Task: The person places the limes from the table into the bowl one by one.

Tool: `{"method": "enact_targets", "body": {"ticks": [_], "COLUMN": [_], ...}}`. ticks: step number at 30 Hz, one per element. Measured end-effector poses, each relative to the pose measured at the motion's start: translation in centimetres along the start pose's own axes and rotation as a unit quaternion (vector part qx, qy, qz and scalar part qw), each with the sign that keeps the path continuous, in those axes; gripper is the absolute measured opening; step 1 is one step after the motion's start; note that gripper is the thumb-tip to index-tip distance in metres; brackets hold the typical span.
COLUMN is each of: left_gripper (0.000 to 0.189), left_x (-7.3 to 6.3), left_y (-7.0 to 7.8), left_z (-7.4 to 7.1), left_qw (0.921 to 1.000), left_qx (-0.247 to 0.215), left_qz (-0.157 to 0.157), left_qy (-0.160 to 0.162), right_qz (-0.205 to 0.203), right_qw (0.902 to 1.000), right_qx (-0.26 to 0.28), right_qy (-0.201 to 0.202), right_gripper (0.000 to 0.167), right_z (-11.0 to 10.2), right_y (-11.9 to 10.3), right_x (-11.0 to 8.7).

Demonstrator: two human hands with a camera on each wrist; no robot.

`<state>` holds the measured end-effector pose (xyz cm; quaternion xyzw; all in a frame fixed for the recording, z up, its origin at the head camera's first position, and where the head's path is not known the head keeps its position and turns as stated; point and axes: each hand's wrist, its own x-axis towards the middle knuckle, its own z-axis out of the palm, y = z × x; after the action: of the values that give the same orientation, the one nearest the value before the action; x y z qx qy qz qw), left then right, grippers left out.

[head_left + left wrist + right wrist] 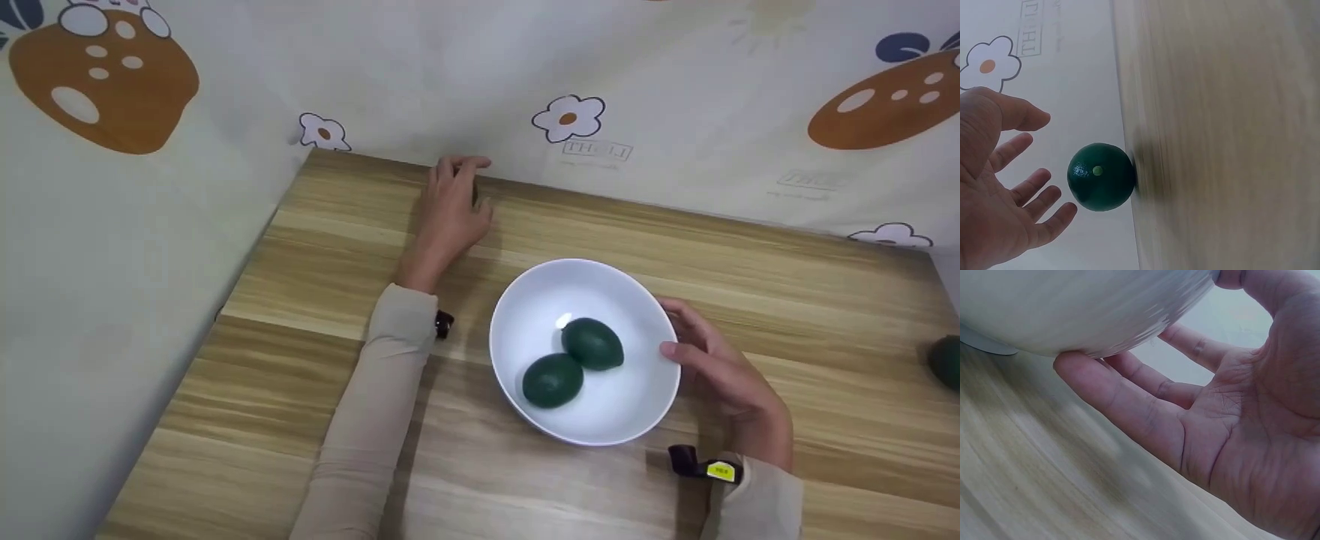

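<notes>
A white bowl [521, 315] stands at the middle of the table with two dark green limes in it, one lime [592, 344] touching the other lime [553, 380]. My right hand [724, 367] grips the bowl's right side, thumb over the rim and fingers against the outer wall, as the right wrist view shows on the bowl's underside [1089, 309]. At the table's back edge, my left hand [452, 206] reaches around another lime [1101, 177]. Its fingers are spread and look apart from that fruit, which the hand mostly hides in the head view.
Another dark green fruit [946, 362] lies at the far right, cut off by the frame. A patterned cloth wall [450, 75] rises right behind the wooden table [285, 375], and the table's left edge runs along a pale side wall.
</notes>
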<state>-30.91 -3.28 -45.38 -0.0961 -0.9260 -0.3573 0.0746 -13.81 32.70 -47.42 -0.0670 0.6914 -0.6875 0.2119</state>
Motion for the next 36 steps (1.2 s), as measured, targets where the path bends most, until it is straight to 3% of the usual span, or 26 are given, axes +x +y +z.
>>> {"method": "enact_targets", "body": {"ticks": [36], "left_gripper": [0.049], "left_x": [1.0], "left_y": [-2.1], "left_z": [-0.5], "left_qw": [0.9996], "left_qx": [0.002], "left_qz": [-0.023], "left_qy": [-0.018], "right_qz": [-0.020], "right_qw": [0.9996], "right_qx": [-0.020], "right_qy": [-0.004], "right_gripper": [0.048], "right_z": [-0.1], "right_y": [0.0], "right_x": [0.1]}}
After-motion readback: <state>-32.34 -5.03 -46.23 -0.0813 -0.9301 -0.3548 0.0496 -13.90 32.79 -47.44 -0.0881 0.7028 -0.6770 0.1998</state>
